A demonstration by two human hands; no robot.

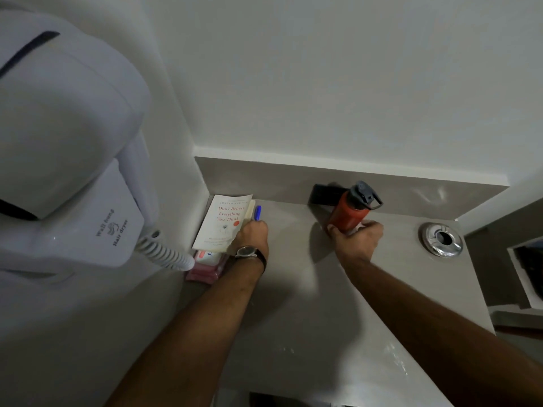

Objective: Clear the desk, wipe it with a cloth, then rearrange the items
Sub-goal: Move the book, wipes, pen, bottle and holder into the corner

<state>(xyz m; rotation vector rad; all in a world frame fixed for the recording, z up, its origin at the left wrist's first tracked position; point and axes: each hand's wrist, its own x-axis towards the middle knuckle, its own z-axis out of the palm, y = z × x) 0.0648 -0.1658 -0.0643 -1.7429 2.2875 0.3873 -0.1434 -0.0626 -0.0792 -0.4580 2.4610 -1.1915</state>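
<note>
On the grey desk (293, 289), my right hand (357, 237) is closed around the base of a red water bottle (348, 214) with a dark grey cap, which tilts toward the back wall. My left hand (252, 232) holds a blue pen (257, 212) against the right edge of a white paperback book (221, 221) in the far left corner. The book lies on a pink packet of wipes (207, 267). A watch sits on my left wrist. No cloth is in view.
A flat black object (323, 195) leans at the back wall behind the bottle. A round metal fitting (442, 239) is set into the desk at the right. A wall-hung hair dryer (67, 160) with a coiled cord juts out over the left side.
</note>
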